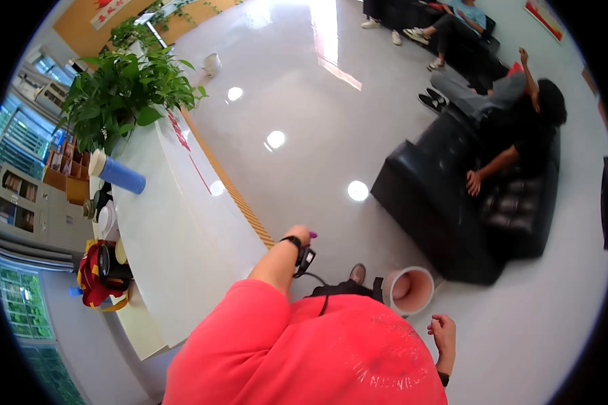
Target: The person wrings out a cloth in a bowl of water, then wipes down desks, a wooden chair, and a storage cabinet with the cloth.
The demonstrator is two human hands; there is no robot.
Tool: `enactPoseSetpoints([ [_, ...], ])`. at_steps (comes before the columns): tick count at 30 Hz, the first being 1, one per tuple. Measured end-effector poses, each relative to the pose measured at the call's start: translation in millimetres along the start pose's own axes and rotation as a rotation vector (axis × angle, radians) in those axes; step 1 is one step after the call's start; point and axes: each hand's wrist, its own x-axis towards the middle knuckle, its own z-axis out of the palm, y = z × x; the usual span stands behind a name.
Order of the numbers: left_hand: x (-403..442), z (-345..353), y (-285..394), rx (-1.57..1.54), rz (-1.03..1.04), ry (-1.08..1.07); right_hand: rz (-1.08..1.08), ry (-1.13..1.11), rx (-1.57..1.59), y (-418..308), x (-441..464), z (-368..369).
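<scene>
My left hand (298,235) is closed around a small purple thing (313,235); only its tip shows, so its kind is unclear. A black watch (292,240) circles that wrist. Just below it a small black device (305,260) with a cable hangs at my waist. The hand is beside the corner of a long white counter (182,243). At the lower right my right hand (442,331) hangs at my side, fingers loosely bent and apart, with nothing visible in them. Nearest to it stands a round white bin (412,291) with a pinkish inside.
Black sofas (429,196) line the right, with one person (520,121) seated close by and others farther back. On the counter are a leafy plant (132,91), a blue bottle (120,174) and a red bag (91,273). A pale bin (212,65) stands on the shiny floor.
</scene>
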Motion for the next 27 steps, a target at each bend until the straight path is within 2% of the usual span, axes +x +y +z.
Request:
enactPoseSetpoints([
  [2, 31, 3, -26, -0.026, -0.118, 0.08, -0.048, -0.03, -0.274, -5, 59, -15],
  [3, 32, -4, -32, -0.082, -0.145, 0.085, -0.197, -0.011, -0.676, -23, 88, -19],
  [6, 35, -13, -57, -0.239, -0.203, 0.082, -0.365, -0.04, -0.846, -111, 164, -17],
  [8, 27, -25, -69, -0.406, -0.268, 0.031, -0.49, -0.084, -0.766, -170, 220, -3],
  [10, 82, 26, -130, -0.408, -0.233, 0.178, -0.602, -0.116, -0.737, -239, 267, 19],
  [12, 113, 65, -175, -0.856, -0.096, 0.225, -0.689, -0.139, -0.691, -296, 310, 44],
  [14, 141, 76, -205, -0.872, -0.262, -0.08, -0.751, -0.144, -0.627, -337, 351, 67],
  [16, 130, 43, -193, -1.028, -0.377, -0.17, -0.747, -0.157, -0.535, -373, 392, 92],
  [18, 124, 3, -184, -1.194, -0.459, -0.199, -0.627, -0.199, -0.512, -388, 429, 111],
  [19, 128, -20, -181, -1.269, -0.477, -0.193, -0.75, -0.204, -0.572, -369, 468, 119],
  [20, 135, -48, -180, -1.337, -0.488, -0.17, -0.653, -0.278, -0.64, -372, 486, 121],
  [21, 141, -76, -176, -1.402, -0.495, -0.145, -0.464, -0.399, -0.61, -376, 508, 125],
  [23, 167, -139, -170, -1.468, -0.503, -0.077, -0.119, -0.51, -0.352, -382, 537, 127],
  [26, 213, -253, -157, -1.323, -0.506, 0.081, 0.213, -0.399, -0.162, -358, 586, 120],
  [27, 235, -284, -153, -1.175, -0.494, 0.174, 0.195, -0.393, -0.24, -345, 606, 117],
])
